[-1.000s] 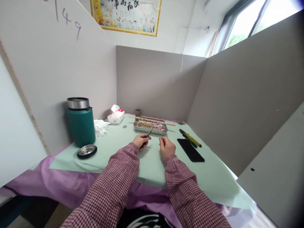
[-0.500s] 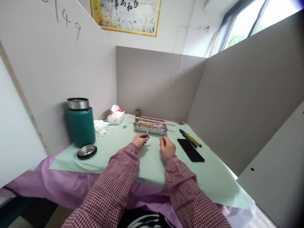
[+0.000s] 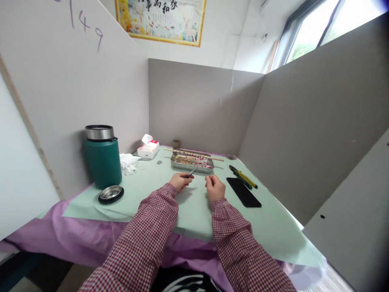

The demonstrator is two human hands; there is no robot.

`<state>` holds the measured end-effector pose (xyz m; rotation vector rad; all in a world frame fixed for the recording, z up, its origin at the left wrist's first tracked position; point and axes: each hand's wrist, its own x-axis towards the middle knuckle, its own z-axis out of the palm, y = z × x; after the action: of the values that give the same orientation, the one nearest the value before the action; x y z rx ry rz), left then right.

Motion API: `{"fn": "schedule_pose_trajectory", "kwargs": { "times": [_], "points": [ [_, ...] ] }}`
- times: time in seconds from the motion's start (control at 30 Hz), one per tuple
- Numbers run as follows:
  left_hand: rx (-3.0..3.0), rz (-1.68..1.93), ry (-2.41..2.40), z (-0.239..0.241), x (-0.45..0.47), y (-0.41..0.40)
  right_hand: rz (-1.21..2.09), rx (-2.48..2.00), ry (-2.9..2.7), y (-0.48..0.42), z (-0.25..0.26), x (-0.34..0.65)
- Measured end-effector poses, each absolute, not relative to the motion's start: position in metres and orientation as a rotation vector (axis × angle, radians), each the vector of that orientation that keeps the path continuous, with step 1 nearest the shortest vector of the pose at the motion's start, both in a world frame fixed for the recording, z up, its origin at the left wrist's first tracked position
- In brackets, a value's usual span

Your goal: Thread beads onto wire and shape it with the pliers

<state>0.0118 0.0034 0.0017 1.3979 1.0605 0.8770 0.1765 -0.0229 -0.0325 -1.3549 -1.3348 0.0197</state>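
Observation:
My left hand (image 3: 180,182) is closed around a small pointed tool (image 3: 192,172) with a metal tip and a black and red handle; its exact kind is hard to make out. The tip points up and right, towards a shallow metal tray (image 3: 189,166) of small gold, red and white pieces. To the right, my right hand (image 3: 215,188) is closed with thumb and forefinger pinched together. Whatever lies between those fingertips is too small to name. A gap separates the two hands above the pale green table cover (image 3: 194,211).
A wooden stick (image 3: 212,158) with beads along it lies across the tray. Yellow-green pliers (image 3: 243,177) and a black phone (image 3: 243,192) lie at right. At left stand a green flask (image 3: 103,162), its lid (image 3: 111,194), crumpled tissue (image 3: 129,163) and a tissue pack (image 3: 148,149).
My left hand has moved slightly right, and the tool has turned so its tip points further right. The right hand's pinch has shifted only a little.

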Motion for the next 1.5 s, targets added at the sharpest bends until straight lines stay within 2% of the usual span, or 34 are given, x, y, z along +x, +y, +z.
{"fn": "schedule_pose_trajectory", "kwargs": {
  "times": [0.23, 0.3, 0.73, 1.1, 1.3, 1.4, 1.5],
  "points": [
    [1.414, 0.841, 0.997, 0.002, 0.01, 0.004, 0.651, -1.151, -1.094, -0.013, -0.035, 0.182],
    [1.417, 0.856, 1.007, 0.001, 0.01, 0.004, 0.74, -1.103, -1.068, -0.011, -0.036, 0.183],
    [1.698, 0.958, 1.213, -0.013, 0.014, 0.014, 0.695, -1.139, -1.097, -0.011, -0.038, 0.183],
    [1.453, 1.036, 1.305, -0.008, 0.011, 0.015, 0.629, -1.156, -1.122, -0.008, -0.042, 0.186],
    [1.348, 1.05, 1.146, -0.003, 0.008, 0.015, 0.551, -1.215, -1.104, -0.006, -0.044, 0.188],
    [1.45, 1.159, 1.327, -0.007, 0.005, 0.019, 0.505, -1.237, -1.076, -0.006, -0.044, 0.19],
    [1.774, 1.107, 1.533, -0.017, 0.005, 0.022, 0.492, -1.233, -1.038, -0.005, -0.044, 0.192]
  ]
}}
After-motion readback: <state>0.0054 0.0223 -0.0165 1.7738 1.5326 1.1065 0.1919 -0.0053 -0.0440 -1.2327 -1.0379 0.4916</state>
